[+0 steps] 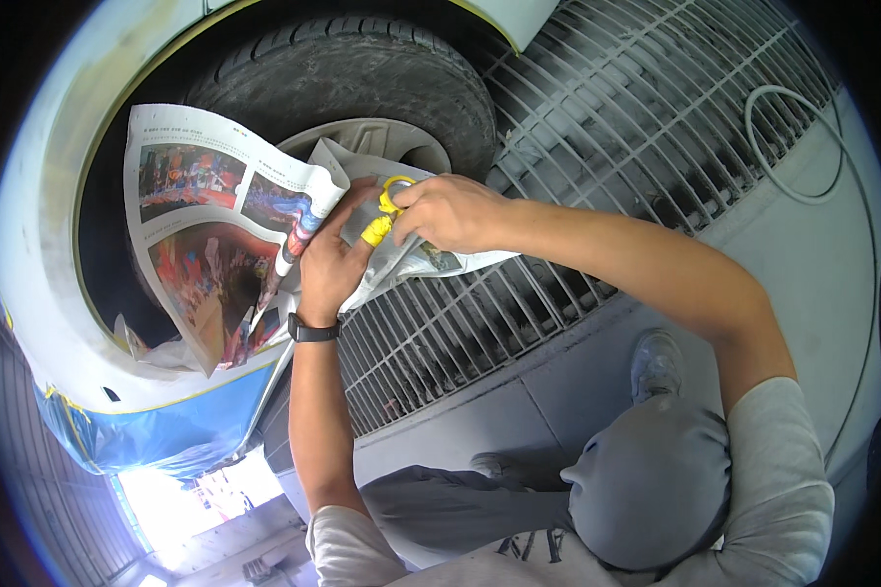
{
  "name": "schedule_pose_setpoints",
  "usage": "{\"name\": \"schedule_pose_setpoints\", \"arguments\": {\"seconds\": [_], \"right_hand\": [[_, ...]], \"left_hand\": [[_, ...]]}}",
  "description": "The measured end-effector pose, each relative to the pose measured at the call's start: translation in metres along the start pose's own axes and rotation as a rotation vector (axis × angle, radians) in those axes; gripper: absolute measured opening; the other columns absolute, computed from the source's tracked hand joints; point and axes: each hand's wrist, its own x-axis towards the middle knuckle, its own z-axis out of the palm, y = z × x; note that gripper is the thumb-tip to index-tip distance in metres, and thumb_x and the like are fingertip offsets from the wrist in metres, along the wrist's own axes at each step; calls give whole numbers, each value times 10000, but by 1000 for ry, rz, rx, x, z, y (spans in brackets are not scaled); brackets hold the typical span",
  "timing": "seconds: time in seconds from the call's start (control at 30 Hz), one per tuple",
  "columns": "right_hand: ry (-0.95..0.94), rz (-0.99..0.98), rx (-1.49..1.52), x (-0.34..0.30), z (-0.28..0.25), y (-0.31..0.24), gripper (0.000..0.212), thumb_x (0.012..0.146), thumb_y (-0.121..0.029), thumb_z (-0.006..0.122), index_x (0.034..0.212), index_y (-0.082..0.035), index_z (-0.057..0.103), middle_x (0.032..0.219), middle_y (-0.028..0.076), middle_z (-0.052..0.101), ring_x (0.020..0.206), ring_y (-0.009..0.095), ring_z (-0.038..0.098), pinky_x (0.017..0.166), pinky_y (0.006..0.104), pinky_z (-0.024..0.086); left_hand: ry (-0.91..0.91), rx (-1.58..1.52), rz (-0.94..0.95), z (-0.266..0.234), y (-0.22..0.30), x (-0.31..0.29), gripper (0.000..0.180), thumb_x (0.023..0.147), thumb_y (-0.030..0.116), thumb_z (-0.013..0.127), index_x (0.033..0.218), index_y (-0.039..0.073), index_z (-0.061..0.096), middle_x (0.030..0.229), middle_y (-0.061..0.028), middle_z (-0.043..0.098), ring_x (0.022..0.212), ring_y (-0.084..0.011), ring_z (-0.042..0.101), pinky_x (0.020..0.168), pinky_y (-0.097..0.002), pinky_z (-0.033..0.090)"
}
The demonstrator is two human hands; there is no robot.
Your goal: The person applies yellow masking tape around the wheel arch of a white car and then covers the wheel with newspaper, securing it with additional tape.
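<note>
- The right hand has its fingers bent and pinched on a yellow ring, apparently a roll of tape.
- The left hand lies against the printed paper, thumb apart from the fingers; I cannot tell whether those fingers grip the sheet or only press it.
- A yellow piece, likely tape, sits at the left thumb's tip, just below the ring.
- The paper spreads left of the left fingers in front of the tyre; more paper shows beneath the right fingers, though whether it is the same sheet is unclear.
- Step in hand, as I judge it: readying tape to fix paper around the wheel.
- The next move would call for steady left fingers on the paper while the right ones draw or tear tape.
- No box or tray shows; the nearest thing to a container is the wheel arch, beyond the fingers, with the tyre inside.
</note>
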Motion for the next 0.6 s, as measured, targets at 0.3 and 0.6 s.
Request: {"name": "schedule_pose_setpoints", "arguments": {"seconds": [0.3, 0.6], "right_hand": [[340, -150, 14, 6, -1, -1, 223, 941, -132, 659, 1152, -144, 731, 1061, 119, 729, 999, 342, 704, 862, 465, 574], [419, 334, -313, 4, -19, 31, 233, 1013, -367, 625, 1087, -175, 736, 772, 150, 742, 716, 395, 726, 688, 532, 579]], "left_hand": [[231, -88, -110, 26, -18, 7, 143, 912, 6, 699, 1052, 24, 673, 1161, -73, 727, 1127, -230, 655, 1044, -375, 465], [605, 619, 151, 55, -34, 40, 150, 876, 157, 764, 991, 70, 725, 1110, -83, 699, 1100, -334, 625, 981, -457, 448]]}}
